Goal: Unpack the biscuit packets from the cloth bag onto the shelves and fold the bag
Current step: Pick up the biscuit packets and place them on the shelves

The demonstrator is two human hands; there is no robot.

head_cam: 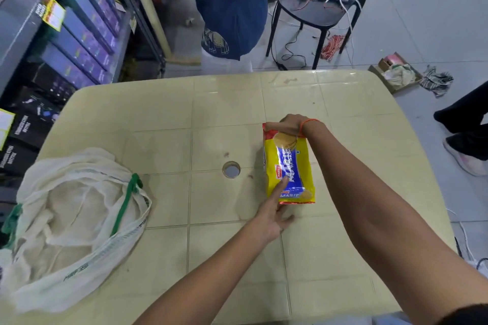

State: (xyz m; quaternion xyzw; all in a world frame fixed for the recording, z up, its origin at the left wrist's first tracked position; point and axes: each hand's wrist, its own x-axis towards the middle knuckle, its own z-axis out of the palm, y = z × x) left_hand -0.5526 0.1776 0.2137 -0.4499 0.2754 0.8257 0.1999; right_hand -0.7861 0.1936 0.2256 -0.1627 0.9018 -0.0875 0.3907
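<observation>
packet: yellow-blue Marie biscuit packet [289,166] lay flat on worktop [158,119], right of centre hole
right hand [289,126]: grip pinched packet's far end
left hand [272,215]: fingers spread, forefinger touching packet's near half
bag: cloth bag [71,221] crumpled, near-left worktop corner

Black chair [311,12] beyond the cream table [163,113], bystander [229,8] alongside.

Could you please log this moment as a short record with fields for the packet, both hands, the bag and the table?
packet: yellow and blue biscuit packet, on the table right of the centre hole
right hand: right hand grips the packet's far end
left hand: left hand, fingers spread, touching the packet's near end
bag: cloth bag, open and crumpled at the table's left edge, unfolded
table: cream table
</observation>
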